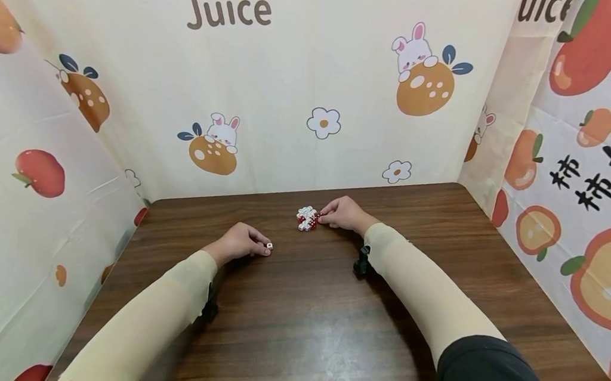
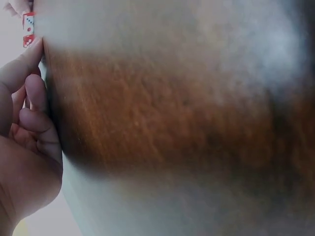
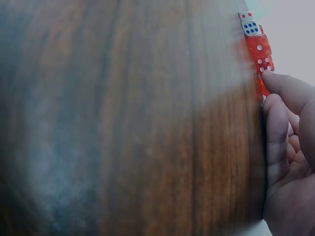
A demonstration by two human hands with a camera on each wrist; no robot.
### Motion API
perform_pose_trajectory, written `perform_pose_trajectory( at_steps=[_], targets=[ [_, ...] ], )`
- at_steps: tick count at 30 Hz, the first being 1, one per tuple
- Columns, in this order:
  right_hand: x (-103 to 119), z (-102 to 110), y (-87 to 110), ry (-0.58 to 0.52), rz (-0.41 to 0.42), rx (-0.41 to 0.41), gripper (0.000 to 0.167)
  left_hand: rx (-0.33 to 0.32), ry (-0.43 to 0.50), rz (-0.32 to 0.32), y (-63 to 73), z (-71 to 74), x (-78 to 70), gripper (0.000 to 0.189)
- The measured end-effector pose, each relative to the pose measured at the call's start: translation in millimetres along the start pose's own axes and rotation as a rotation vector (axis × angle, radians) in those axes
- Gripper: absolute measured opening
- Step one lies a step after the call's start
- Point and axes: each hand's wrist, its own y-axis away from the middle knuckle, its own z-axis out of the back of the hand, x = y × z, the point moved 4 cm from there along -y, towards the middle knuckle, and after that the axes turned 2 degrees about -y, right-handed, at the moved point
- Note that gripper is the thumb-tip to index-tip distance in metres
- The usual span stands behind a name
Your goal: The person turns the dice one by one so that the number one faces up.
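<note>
One white die (image 1: 270, 246) sat pinched in the nearly closed left hand (image 1: 240, 243), a red die (image 3: 264, 87) likewise in the right hand (image 1: 344, 214); beyond both, the backdrop (image 1: 299, 64) read "Juice"

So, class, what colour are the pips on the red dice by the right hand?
White; the red dice show them best in the right wrist view.

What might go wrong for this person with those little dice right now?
First, the left hand has a small white die just at its fingertips, so it might slip and tumble across the wooden table. Second, the right hand has its fingertips on a red die beside the tightly packed dice cluster, so a small nudge could scatter the others.
</note>
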Motion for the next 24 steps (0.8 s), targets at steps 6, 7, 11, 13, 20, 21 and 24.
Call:
perform_pose_trajectory(
  at_steps=[6, 7, 11, 13, 20, 21, 24],
  targets=[
    [-1.5, -0.6, -0.4, -0.019, -0.002, 0.010, 0.018, 0.011, 0.023, -0.011, 0.2, 0.0, 1.2, 0.032],
    [-1.6, -0.4, -0.4, -0.020, -0.002, 0.011, 0.018, 0.011, 0.025, -0.010, -0.1, -0.3, 1.5, 0.033],
    [-2.2, 0.0, -0.6, -0.025, 0.001, 0.012, 0.018, 0.003, 0.027, -0.006, -0.9, -0.6, 2.3, 0.032],
    [-2.8, 0.1, -0.8, -0.026, 0.002, 0.011, 0.018, 0.000, 0.021, -0.004, -0.4, -0.8, 1.8, 0.030],
    [-2.2, -0.1, -0.7, -0.031, 0.005, 0.008, 0.016, -0.002, 0.003, 0.003, 2.3, -0.6, -0.8, 0.026],
    [-2.0, -0.1, -0.6, -0.032, 0.005, 0.008, 0.016, -0.001, 0.001, 0.004, 2.3, -0.7, -1.0, 0.026],
    [-1.2, -0.3, 0.1, -0.030, 0.004, 0.012, 0.017, 0.005, -0.009, -0.002, 3.4, -0.4, -2.0, 0.026]
  ],
)
